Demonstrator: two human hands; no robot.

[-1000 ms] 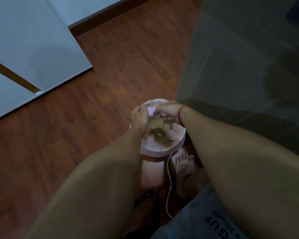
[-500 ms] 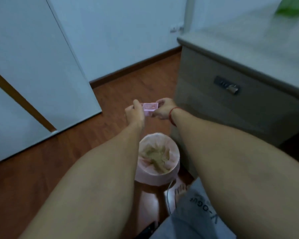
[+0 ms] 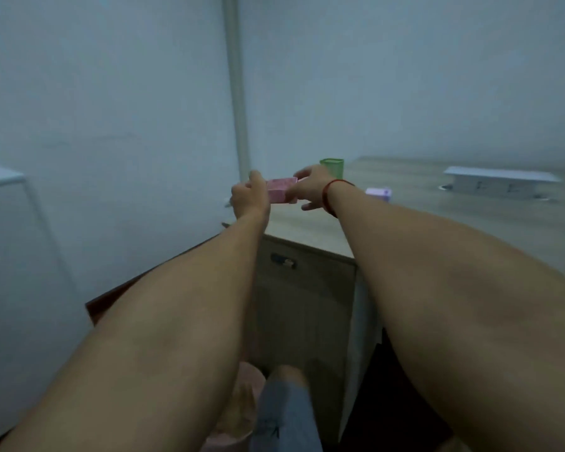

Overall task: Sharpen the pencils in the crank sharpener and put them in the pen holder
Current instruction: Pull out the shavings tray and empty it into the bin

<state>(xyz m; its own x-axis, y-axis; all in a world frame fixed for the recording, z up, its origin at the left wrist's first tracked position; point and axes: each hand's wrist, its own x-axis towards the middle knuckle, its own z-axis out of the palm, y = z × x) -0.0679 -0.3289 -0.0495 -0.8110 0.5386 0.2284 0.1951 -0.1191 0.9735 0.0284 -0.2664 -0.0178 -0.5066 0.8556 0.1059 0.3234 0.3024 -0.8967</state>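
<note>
I hold a small pink shavings tray [image 3: 280,190] between both hands, level with the desk's left end. My left hand [image 3: 250,197] grips its left end and my right hand [image 3: 310,188], with a red cord on the wrist, grips its right end. Behind my right hand a green pen holder [image 3: 332,166] stands on the desk [image 3: 437,216]. The lilac crank sharpener [image 3: 379,193] sits on the desk just right of my right wrist. No pencils are visible.
A white flat box [image 3: 499,179] lies at the back right of the desk. A drawer with a lock [image 3: 283,261] faces me below the desk edge. The pink waste bin [image 3: 242,415] stands on the floor by my knee, mostly hidden by my arms.
Both hands lifted the pink tray from over the waste bin up to desk height. My view swung from the floor up to the wall and desk top.
</note>
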